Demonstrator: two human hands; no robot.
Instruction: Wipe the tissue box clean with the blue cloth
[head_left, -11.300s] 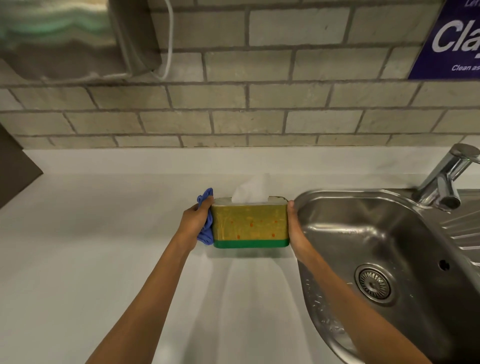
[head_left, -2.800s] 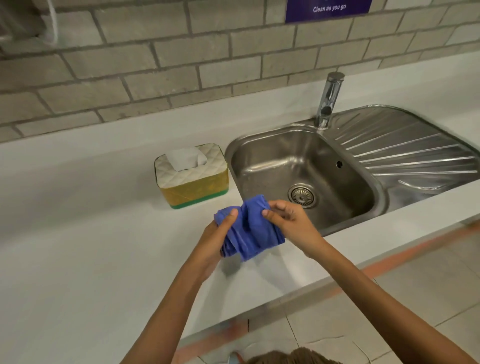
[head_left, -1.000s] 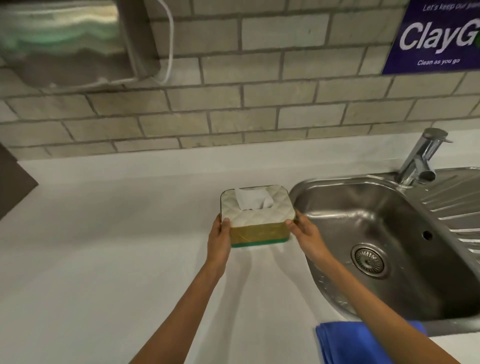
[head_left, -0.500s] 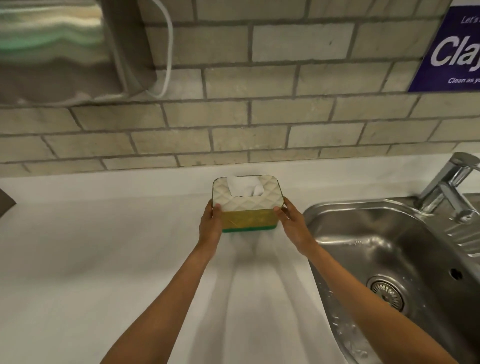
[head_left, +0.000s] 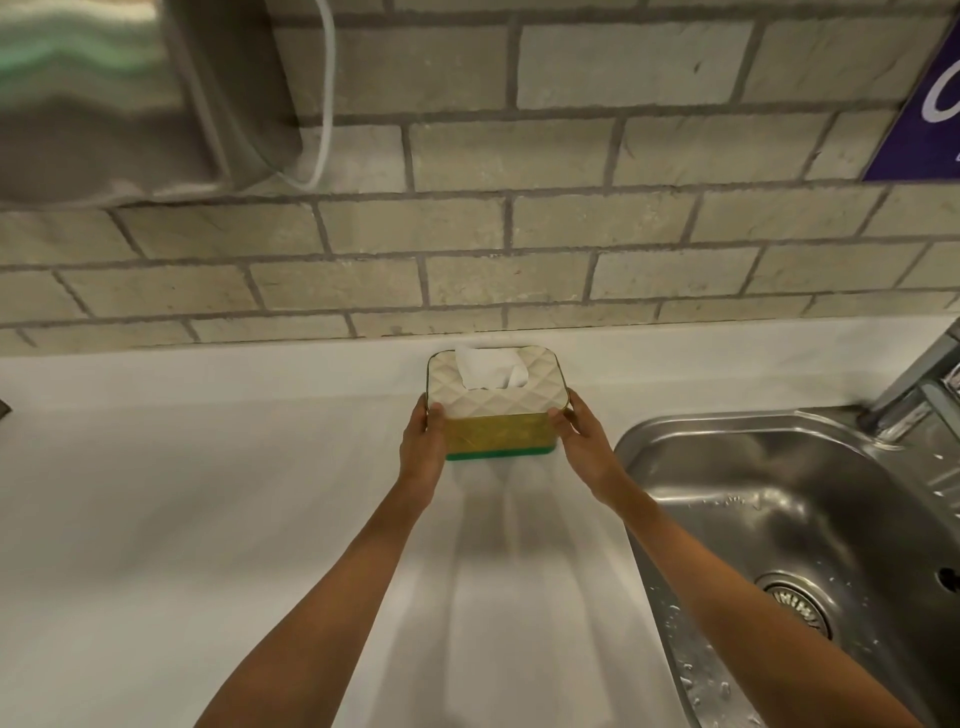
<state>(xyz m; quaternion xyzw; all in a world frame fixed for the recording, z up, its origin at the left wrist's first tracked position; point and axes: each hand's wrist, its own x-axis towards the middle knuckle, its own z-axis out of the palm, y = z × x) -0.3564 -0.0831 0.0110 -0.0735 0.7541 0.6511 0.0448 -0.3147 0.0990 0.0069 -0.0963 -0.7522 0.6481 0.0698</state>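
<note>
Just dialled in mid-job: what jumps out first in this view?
The tissue box, quilted white top over gold sides, sits by the brick wall, gripped at its ends by the left hand and right hand. A wet steel sink fills the lower right. No cloth is in view.

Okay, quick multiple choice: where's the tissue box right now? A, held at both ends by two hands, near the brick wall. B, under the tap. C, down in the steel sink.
A: the left hand and right hand clasp the ends of the white-topped, yellow-sided tissue box.
</note>
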